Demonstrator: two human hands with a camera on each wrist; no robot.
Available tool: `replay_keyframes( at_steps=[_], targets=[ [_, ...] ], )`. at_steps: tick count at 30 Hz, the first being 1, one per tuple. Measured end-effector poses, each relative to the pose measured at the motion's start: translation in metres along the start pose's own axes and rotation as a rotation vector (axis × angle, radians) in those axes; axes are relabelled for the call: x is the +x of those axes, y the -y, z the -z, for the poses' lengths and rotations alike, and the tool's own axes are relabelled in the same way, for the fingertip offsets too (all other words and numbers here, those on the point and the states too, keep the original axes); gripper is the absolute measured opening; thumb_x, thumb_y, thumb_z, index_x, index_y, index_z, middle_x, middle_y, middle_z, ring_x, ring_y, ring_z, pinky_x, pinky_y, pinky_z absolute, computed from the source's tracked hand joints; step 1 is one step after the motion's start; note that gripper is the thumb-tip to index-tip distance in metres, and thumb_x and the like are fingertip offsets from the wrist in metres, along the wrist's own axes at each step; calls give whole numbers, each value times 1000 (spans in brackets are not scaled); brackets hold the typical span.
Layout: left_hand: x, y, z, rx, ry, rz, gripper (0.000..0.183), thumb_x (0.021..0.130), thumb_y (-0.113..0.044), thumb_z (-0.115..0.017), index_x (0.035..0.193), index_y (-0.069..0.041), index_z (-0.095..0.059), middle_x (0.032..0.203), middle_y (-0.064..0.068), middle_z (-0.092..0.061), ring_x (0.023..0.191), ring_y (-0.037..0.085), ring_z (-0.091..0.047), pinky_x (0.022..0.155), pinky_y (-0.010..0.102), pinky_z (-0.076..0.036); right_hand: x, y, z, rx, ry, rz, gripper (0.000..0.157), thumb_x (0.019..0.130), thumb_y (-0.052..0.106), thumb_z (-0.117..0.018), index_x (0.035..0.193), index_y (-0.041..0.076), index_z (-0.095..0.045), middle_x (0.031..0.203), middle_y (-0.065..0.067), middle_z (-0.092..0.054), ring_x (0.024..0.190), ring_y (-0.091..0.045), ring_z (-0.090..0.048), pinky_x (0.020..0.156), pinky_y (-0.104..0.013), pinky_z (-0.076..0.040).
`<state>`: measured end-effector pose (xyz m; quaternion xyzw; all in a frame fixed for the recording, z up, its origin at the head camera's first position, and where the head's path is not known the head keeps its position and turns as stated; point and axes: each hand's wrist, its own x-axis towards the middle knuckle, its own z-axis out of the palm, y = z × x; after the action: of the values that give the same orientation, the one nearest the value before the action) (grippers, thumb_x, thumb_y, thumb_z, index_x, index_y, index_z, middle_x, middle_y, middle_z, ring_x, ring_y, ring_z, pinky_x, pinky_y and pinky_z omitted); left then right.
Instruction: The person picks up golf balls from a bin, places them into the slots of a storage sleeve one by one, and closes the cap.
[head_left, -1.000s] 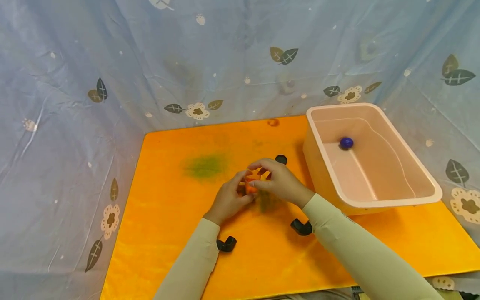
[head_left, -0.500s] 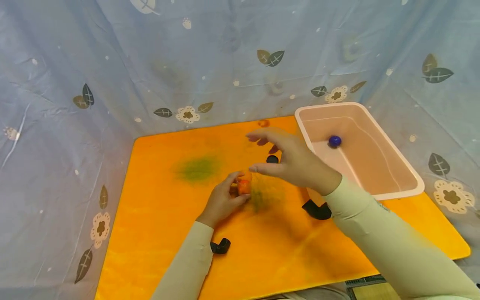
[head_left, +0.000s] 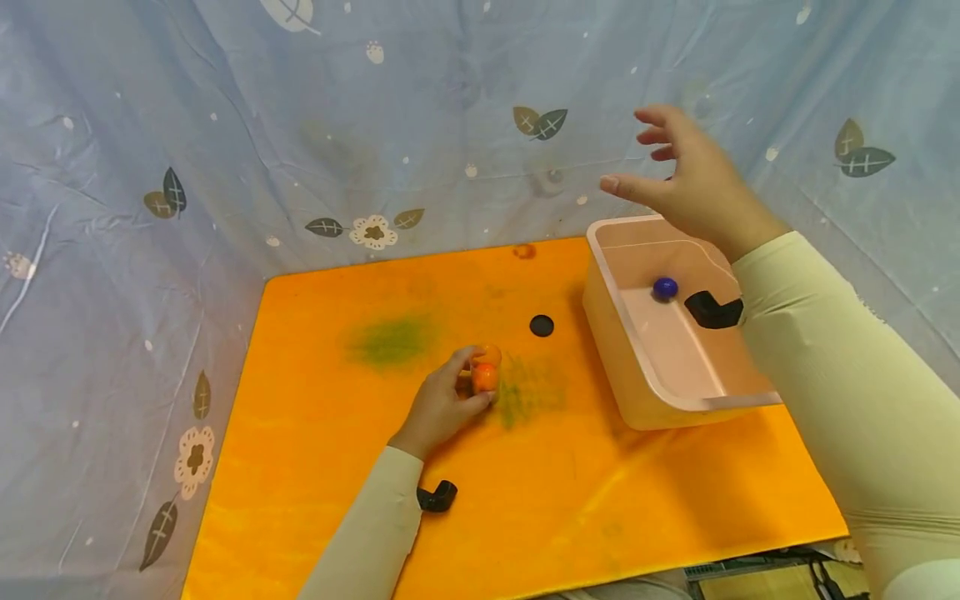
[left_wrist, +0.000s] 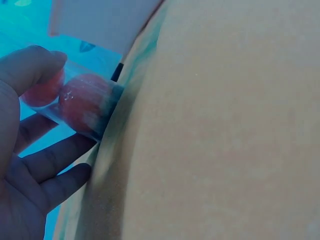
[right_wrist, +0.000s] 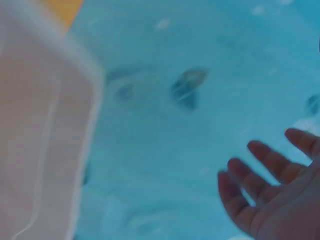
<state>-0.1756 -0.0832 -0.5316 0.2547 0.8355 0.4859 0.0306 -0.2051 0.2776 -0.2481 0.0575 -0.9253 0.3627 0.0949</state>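
Observation:
My left hand [head_left: 442, 407] holds a clear cylindrical cup [left_wrist: 114, 97] between thumb and fingers, near the middle of the orange table. Two reddish-orange balls [left_wrist: 82, 102] show inside the cup in the left wrist view; in the head view an orange ball [head_left: 485, 377] is seen through its wall. My right hand [head_left: 705, 183] is raised over the far part of the pink tub [head_left: 617, 354], fingers spread and nothing in them. At the bottom of the tub lies a blue ball [head_left: 665, 288].
A flat black disc [head_left: 542, 326] lies on the table [head_left: 322, 467] between the cup and the tub. Blue patterned curtain [head_left: 450, 100] encloses the back and sides. Black wrist mounts [head_left: 438, 497] stick out from the sleeves.
My right hand has left the cup and risen to the right, over the tub. My left hand keeps holding the cup in place. The view has shifted slightly.

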Motion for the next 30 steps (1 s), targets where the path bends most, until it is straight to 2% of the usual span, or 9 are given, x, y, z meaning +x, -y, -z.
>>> replay_keyframes(
  at_steps=[3,8,13,15,17,19,22,26,30],
  targets=[
    [-2,-2,-1,1,3,-1,71,94,-14,-89,156,-20,-55,131,8,-61,107,17,-74,95,46,-59,5,-30,4,-20,14,-146,109,98,65,-74,176,18,-15,175,-16,-26,156,-44,-31,120,-69,-27],
    [-5,-5,0,24,-11,-25,71,94,-15,-90,156,-22,-55,132,10,-62,104,17,-75,93,45,-60,4,-80,0,-110,77,-350,121,94,81,-64,172,2,-17,168,-32,-32,147,-56,-37,112,-75,-34],
    [-8,-9,0,32,-27,-52,71,94,-15,-90,155,-26,-56,132,11,-64,103,17,-76,93,44,-60,3,-117,-13,-239,173,-394,118,95,77,-65,165,-10,-28,162,-39,-35,140,-59,-42,108,-72,-40],
    [-9,-11,-2,31,-20,-54,71,94,-16,-90,155,-28,-55,133,11,-64,103,17,-76,93,44,-60,2,-129,-19,-269,163,-386,107,94,72,-72,156,-10,-43,150,-37,-48,121,-55,-57,95,-66,-53],
    [-10,-14,-4,30,-18,-51,71,95,-18,-90,155,-30,-55,133,11,-65,104,16,-76,93,44,-60,1,-138,-25,-272,173,-388,87,94,66,-77,135,-9,-60,117,-28,-64,91,-46,-65,73,-56,-59],
    [-12,-16,-5,28,-20,-49,70,95,-19,-90,155,-29,-55,134,10,-65,104,16,-76,93,44,-60,1,-145,-31,-234,217,-427,70,95,59,-79,116,-6,-64,87,-14,-60,68,-36,-60,58,-46,-55],
    [-15,-18,-6,32,-28,-41,70,94,-20,-91,155,-28,-56,133,8,-65,105,16,-75,94,44,-60,3,-152,-35,-171,317,-530,57,100,53,-75,106,-2,-62,66,-1,-43,57,-27,-51,53,-37,-48],
    [-18,-21,-6,28,-27,-32,70,95,-20,-90,155,-30,-55,132,6,-65,105,15,-75,95,43,-59,7,-158,-35,-134,390,-638,55,103,49,-70,116,-3,-57,76,-5,-43,58,-25,-48,54,-34,-44],
    [-22,-23,-7,20,-23,-23,70,96,-21,-89,155,-32,-54,132,4,-65,104,13,-74,94,43,-59,9,-163,-38,-99,451,-682,54,106,42,-67,126,-6,-54,95,-19,-50,69,-30,-55,59,-36,-52]
  ],
)
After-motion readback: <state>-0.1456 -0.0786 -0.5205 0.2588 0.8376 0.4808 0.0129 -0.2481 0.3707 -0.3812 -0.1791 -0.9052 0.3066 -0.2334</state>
